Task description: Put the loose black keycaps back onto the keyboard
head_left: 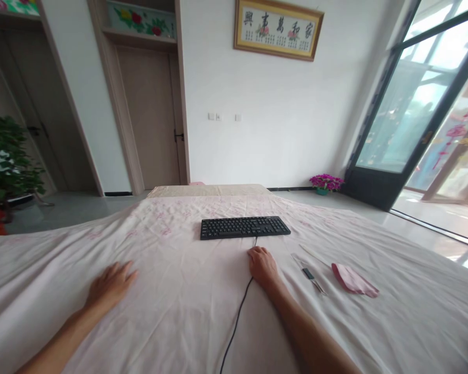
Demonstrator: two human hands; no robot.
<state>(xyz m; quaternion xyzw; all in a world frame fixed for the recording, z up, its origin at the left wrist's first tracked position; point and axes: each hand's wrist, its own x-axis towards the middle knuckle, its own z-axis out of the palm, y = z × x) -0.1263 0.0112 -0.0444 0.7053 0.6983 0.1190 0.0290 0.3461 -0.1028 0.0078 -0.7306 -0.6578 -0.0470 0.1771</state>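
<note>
A black keyboard (245,227) lies on the pale floral cloth (171,291), its keys facing up. From its near edge a thin black cable (237,317) runs toward me across the cloth. My right hand (262,264) is closed over this cable just in front of the keyboard, fingers curled down. Off to the left, my left hand (111,283) rests on the cloth with fingers spread and nothing in them. Right of my right forearm lies a small slim tool (309,274) with a dark block and a light, thin end; its kind is unclear. Beside it is a folded pink cloth (354,280).
Behind the covered surface stand a white wall (253,150) and a closed brown door (150,114). Purple flowers in a green pot (323,191) stand on the floor near the glass door (398,114). A leafy plant (8,156) is at the far left.
</note>
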